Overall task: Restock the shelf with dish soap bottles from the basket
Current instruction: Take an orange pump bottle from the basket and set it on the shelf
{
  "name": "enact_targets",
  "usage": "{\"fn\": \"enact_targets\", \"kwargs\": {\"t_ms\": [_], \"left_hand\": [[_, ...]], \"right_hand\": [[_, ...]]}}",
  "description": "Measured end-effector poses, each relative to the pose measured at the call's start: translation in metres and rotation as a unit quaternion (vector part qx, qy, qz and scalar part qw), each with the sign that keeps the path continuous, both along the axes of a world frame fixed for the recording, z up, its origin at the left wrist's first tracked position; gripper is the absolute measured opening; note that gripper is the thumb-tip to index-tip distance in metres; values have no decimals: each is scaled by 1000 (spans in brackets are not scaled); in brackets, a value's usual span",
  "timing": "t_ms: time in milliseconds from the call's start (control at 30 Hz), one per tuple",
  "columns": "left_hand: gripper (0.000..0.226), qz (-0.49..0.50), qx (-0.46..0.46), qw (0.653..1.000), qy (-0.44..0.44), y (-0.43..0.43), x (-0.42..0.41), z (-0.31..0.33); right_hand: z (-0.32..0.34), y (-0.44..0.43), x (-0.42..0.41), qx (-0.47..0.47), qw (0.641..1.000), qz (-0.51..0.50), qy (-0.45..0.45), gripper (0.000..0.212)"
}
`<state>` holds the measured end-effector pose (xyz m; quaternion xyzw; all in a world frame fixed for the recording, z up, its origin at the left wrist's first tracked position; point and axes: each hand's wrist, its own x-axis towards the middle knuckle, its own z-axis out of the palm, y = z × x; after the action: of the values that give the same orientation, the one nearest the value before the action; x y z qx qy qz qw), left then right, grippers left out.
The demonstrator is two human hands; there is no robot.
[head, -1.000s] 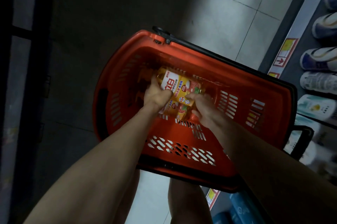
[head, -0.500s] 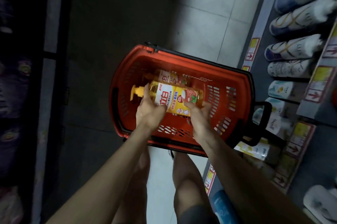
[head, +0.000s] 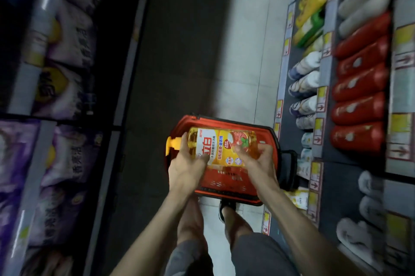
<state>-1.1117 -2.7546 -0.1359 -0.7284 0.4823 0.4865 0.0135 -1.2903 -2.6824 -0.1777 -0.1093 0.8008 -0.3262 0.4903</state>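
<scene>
I see both of my bare forearms reaching forward and down, converging on a clear plastic dish soap bottle of amber liquid with a yellow pump top and a yellow-and-red label [head: 221, 146], which I hold lying on its side, pump end pointing left. My left hand [head: 187, 166] is curled around the neck end, thumb laid across the label's near edge and fingers wrapped over the shoulder just beside the pump. My right hand [head: 258, 162] cups the base end from below, fingers partly bent and spread against the bottle's bottom. The bottle sits above the far rim of a red plastic shopping basket with a black rim and slotted walls [head: 226, 182], which rests on the pale tiled floor [head: 247, 55] against the foot of the grey shelf unit [head: 326, 123] on my right. That shelf carries a row of red squeeze bottles [head: 359, 87], blurred by motion.
</scene>
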Motion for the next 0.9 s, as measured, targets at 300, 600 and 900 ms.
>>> {"fn": "enact_targets", "kwargs": {"t_ms": [300, 600, 900], "left_hand": [[83, 1, -87, 995, 54, -16, -9, 146], [82, 34, -168, 981, 94, -23, -6, 254], [69, 159, -353, 890, 239, -28, 3, 337]], "right_hand": [[154, -38, -52, -102, 989, 79, -70, 118], [269, -71, -76, -171, 966, 138, -135, 113], [355, -114, -64, -289, 932, 130, -174, 85]]}}
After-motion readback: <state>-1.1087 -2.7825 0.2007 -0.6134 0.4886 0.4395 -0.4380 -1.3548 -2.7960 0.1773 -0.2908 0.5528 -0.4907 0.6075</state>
